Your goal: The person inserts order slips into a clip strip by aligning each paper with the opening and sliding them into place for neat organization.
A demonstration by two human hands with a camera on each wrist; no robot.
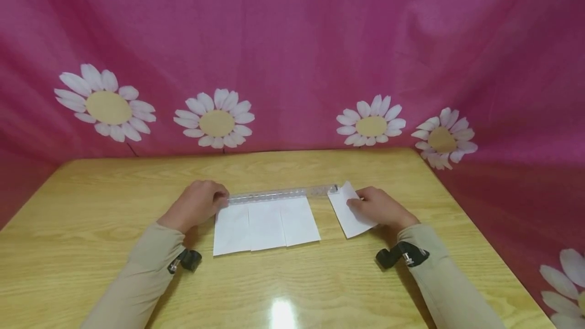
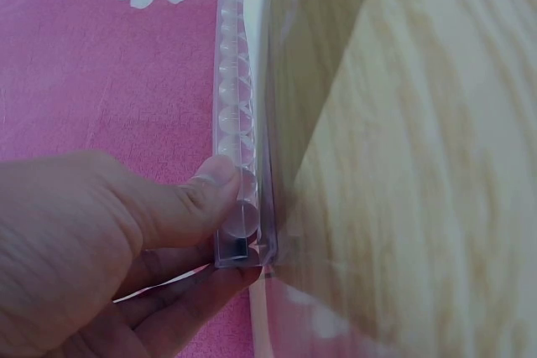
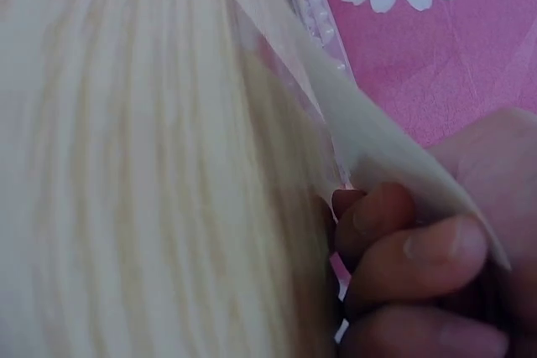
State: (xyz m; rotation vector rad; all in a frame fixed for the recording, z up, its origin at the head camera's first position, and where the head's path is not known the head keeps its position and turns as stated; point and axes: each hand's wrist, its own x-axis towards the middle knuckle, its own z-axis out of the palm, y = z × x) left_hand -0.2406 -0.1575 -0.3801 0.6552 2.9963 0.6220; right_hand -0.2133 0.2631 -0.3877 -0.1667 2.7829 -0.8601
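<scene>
A long clear plastic strip (image 1: 267, 196), ruler-like with a row of round shapes along it, lies across the table. My left hand (image 1: 201, 203) grips its left end, the thumb on top and the fingers underneath in the left wrist view. Three white paper pieces (image 1: 266, 225) lie side by side, their top edges along the strip. My right hand (image 1: 377, 208) pinches another white paper piece (image 1: 349, 220) by its right side. That piece is tilted, its upper corner at the strip's right end. The right wrist view shows curled fingers (image 3: 419, 249) against the paper.
The wooden table (image 1: 292, 283) has rounded far corners. Behind it hangs a pink cloth (image 1: 292, 55) printed with large white daisies, which also runs down the right side. Each wrist wears a black camera mount (image 1: 402, 255).
</scene>
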